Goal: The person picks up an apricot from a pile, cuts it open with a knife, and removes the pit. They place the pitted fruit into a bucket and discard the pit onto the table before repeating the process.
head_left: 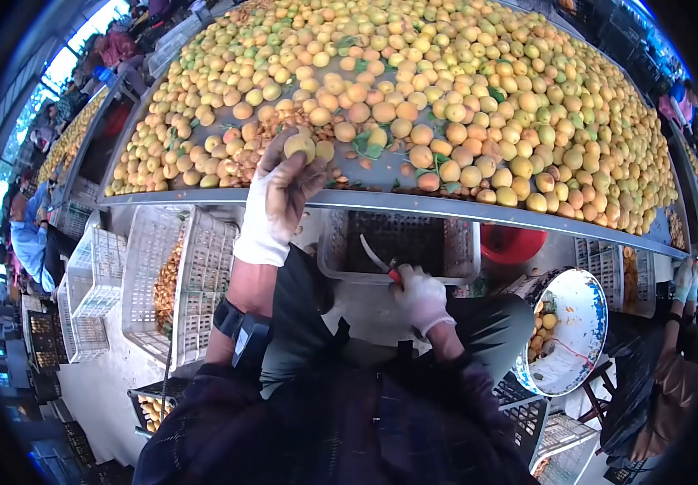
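My left hand [279, 198], in a white glove with bare fingertips, is raised at the front edge of the metal table [365, 199]. Its fingers pinch an apricot [300, 146] that appears split into two halves. Behind that hand lie apricot pieces and many whole yellow-orange apricots [462, 81] with some green leaves. Lower down, over my lap, my gloved right hand [423, 301] is closed round the red handle of a knife [374, 254]. Its curved blade points up and left, apart from the fruit.
A plastic crate [468, 255] sits under the table edge, beside a red basin [513, 241]. White crates [211, 259] stand at the left, one containing orange pieces. A white bucket [579, 356] with apricots is right of my knee. Other people sit on both sides.
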Demonstrator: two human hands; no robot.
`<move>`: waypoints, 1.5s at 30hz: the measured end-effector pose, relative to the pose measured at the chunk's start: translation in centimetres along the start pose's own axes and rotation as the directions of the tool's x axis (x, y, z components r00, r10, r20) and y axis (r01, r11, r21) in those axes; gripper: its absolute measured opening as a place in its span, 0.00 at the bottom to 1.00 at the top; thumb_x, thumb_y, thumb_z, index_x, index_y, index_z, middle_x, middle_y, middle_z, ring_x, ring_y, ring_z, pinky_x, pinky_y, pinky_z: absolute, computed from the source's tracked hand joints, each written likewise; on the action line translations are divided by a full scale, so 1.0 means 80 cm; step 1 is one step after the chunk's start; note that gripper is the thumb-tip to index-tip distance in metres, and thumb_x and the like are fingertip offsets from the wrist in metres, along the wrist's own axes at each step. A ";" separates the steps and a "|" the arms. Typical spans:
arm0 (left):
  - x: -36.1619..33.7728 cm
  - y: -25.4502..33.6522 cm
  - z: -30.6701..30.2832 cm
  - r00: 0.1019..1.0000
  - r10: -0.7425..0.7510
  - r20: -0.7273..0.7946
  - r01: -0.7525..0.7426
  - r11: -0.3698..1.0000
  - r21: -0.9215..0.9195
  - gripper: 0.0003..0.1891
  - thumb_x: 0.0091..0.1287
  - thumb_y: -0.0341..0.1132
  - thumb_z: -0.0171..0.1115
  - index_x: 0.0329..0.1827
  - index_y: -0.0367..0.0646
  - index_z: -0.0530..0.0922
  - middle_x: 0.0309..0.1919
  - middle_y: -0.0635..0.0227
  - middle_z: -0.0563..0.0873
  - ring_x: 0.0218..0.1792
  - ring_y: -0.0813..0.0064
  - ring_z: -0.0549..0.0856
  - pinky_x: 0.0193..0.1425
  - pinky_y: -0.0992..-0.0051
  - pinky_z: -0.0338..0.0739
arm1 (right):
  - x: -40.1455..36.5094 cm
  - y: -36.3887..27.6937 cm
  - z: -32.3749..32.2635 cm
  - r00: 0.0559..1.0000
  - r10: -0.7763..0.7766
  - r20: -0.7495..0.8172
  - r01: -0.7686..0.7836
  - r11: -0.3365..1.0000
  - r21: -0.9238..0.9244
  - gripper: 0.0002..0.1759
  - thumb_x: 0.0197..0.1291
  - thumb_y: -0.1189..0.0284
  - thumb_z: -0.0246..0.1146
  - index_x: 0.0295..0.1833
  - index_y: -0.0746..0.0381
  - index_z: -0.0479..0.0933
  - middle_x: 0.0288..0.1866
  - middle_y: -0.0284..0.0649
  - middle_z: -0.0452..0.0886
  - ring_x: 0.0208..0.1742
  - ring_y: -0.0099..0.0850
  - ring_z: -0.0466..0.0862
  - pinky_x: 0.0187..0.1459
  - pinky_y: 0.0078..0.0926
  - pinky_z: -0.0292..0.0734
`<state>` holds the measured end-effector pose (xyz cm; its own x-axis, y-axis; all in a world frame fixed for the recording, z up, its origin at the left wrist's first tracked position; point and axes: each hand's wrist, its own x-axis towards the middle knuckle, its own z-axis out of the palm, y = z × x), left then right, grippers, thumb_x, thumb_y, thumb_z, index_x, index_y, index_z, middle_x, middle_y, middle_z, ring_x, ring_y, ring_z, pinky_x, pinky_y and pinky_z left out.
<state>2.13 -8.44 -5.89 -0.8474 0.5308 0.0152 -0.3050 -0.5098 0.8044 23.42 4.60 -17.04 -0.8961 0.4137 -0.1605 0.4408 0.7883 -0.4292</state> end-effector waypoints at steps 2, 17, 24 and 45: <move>-0.023 0.010 -0.012 0.997 -0.072 0.029 0.073 0.996 -0.056 0.23 0.68 0.24 0.53 0.67 0.41 0.66 0.50 0.57 0.80 0.45 0.64 0.86 0.43 0.68 0.86 | 0.031 0.014 0.053 0.992 -0.041 -0.117 0.023 0.988 -0.150 0.15 0.56 0.58 0.62 0.43 0.56 0.76 0.46 0.45 0.80 0.48 0.47 0.80 0.42 0.48 0.76; -0.093 0.012 0.014 0.969 -0.045 0.242 0.084 0.985 -0.153 0.25 0.67 0.26 0.56 0.68 0.39 0.65 0.63 0.56 0.73 0.59 0.63 0.78 0.62 0.66 0.77 | -0.073 -0.015 -0.057 0.980 -0.029 -0.198 0.123 0.869 0.479 0.12 0.56 0.72 0.62 0.46 0.62 0.78 0.29 0.43 0.80 0.31 0.37 0.83 0.36 0.32 0.76; -0.096 -0.037 0.047 0.904 -0.196 0.381 0.357 0.836 -0.417 0.20 0.67 0.35 0.62 0.60 0.42 0.72 0.50 0.62 0.82 0.50 0.66 0.83 0.53 0.64 0.82 | -0.088 -0.070 -0.172 0.972 0.166 -0.169 0.091 0.400 0.912 0.15 0.61 0.75 0.60 0.52 0.66 0.71 0.26 0.30 0.72 0.23 0.14 0.72 0.23 0.12 0.66; -0.103 -0.054 0.088 0.944 -0.245 0.221 0.299 0.918 -0.260 0.23 0.68 0.50 0.60 0.57 0.43 0.75 0.47 0.67 0.83 0.49 0.74 0.82 0.54 0.71 0.78 | -0.065 -0.091 -0.163 0.978 0.154 -0.142 0.111 0.197 0.974 0.24 0.60 0.79 0.58 0.63 0.63 0.67 0.23 0.32 0.73 0.13 0.17 0.68 0.13 0.16 0.60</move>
<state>13.48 -5.82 -5.34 -0.6294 0.7754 -0.0515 -0.6464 -0.4856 0.5885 25.52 2.66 -1.47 -0.8011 0.5907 -0.0966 -0.0622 -0.2428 -0.9681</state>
